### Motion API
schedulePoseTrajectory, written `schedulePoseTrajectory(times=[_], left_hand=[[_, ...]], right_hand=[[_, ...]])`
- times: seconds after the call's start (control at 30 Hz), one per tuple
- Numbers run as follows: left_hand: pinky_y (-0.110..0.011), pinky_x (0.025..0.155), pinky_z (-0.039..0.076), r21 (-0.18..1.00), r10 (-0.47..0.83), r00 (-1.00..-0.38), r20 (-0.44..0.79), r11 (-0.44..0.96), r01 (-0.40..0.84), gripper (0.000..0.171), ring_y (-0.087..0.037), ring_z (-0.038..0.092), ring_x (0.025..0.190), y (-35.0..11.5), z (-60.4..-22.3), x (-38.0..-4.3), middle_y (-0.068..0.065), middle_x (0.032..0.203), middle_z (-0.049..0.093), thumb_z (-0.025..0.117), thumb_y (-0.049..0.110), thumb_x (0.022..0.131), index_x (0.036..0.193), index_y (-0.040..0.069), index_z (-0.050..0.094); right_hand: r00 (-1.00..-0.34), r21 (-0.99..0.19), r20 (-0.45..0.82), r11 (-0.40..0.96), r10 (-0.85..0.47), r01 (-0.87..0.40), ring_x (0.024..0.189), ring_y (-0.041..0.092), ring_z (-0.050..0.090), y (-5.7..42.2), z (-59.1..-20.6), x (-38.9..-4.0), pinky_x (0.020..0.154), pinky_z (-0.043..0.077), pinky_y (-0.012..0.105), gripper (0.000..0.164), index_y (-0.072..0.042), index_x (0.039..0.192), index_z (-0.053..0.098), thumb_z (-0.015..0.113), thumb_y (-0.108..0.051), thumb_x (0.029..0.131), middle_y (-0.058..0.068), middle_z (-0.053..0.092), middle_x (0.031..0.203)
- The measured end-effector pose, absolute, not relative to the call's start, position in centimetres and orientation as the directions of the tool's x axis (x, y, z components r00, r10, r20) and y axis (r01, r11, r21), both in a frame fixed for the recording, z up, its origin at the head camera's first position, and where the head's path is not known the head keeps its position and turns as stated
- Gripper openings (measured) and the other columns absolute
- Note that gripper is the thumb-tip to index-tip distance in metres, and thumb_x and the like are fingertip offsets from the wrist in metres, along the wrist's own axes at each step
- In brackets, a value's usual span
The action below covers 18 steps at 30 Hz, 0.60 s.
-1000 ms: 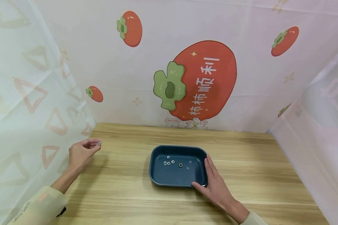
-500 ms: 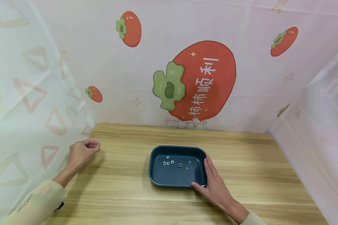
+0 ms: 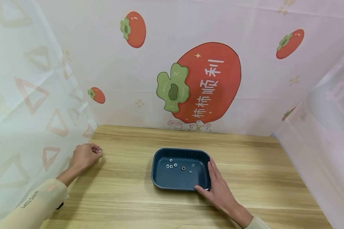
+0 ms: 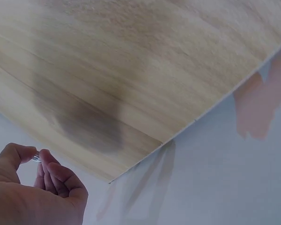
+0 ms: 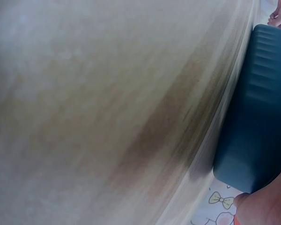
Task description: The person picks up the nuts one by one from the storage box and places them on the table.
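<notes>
My left hand (image 3: 85,156) is at the far left of the table, pinching a small silver nut (image 3: 101,150) between thumb and fingertips. The left wrist view shows the same nut (image 4: 36,157) partly covered by the fingers. A dark blue rectangular tray (image 3: 177,185) stands near the middle of the table. Inside it lie several small metal nuts (image 3: 175,165), one of them larger and brownish (image 3: 183,168). My right hand (image 3: 220,190) rests against the tray's right end, its fingers straight along the side and the thumb at the front rim.
The wooden table (image 3: 126,203) reaches back to a white cloth (image 3: 126,70) printed with persimmons. Another printed cloth (image 3: 23,127) hangs close beside the left arm, and one (image 3: 326,133) hangs on the right.
My left hand has come down slightly with the nut, its forearm shifting a little. The right hand, the tray and the nuts inside it hold their places.
</notes>
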<state>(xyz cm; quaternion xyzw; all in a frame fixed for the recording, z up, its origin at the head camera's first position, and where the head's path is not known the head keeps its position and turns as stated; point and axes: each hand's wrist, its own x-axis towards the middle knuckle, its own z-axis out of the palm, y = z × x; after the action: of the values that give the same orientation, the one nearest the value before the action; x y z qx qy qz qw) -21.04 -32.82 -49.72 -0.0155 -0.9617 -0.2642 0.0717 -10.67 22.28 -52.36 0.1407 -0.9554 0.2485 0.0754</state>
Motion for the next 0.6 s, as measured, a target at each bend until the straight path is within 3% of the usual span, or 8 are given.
schedulePoseTrajectory(times=[0.3,0.6], left_hand=[[-0.053,0.068,0.059,0.385,0.108,-0.984,0.144,0.910,0.156,0.010,-0.029,0.072,0.070,-33.21,-49.77,-21.50,-0.009,0.077,0.076,0.078,0.010,0.085,0.085,0.000,0.076],[-0.047,0.061,0.056,0.301,0.202,-0.971,0.129,0.925,0.232,0.007,-0.021,0.067,0.065,-33.51,-49.76,-21.80,-0.003,0.073,0.072,0.077,0.009,0.084,0.081,0.003,0.075]], right_hand=[[-0.951,-0.457,0.213,0.837,-0.226,-0.302,0.154,0.041,0.035,22.33,-52.34,-10.59,0.113,0.044,0.064,0.110,0.003,0.166,0.022,0.077,-0.055,0.092,0.018,0.015,0.176],[-0.952,-0.453,0.209,0.840,-0.224,-0.298,0.154,0.042,0.035,22.26,-52.43,-10.60,0.113,0.043,0.064,0.110,0.002,0.166,0.022,0.077,-0.056,0.092,0.019,0.015,0.176]])
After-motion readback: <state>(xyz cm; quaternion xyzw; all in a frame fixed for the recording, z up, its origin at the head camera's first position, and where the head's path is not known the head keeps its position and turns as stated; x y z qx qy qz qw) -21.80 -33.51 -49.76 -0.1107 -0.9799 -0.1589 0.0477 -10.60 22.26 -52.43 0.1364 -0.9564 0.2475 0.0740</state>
